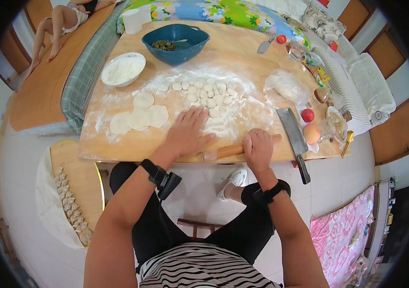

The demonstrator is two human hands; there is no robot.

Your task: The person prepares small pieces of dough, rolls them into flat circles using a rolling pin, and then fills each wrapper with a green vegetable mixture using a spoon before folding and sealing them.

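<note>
My right hand (258, 149) is closed around a wooden rolling pin (231, 151) near the table's front edge. My left hand (187, 132) lies palm down on the floured wood, fingers spread, its fingertips at the near side of the small dough pieces (207, 91). To the left of it, several thin round dough wrappers (142, 115) lie overlapping. Whatever may be under my left palm is hidden. A white bowl of flour (123, 69) stands behind the wrappers. Farther back is a blue basin (185, 50) with dark green filling (164, 45) and a spoon in it.
A cleaver (293, 137) lies at the right, its handle past the table's front edge. Near it are a plastic bag of dough (287, 85), a red tomato (307, 115) and a peach (311, 133). Low at left, a board (87, 165) holds rows of dumplings (72, 206). A person sits far left.
</note>
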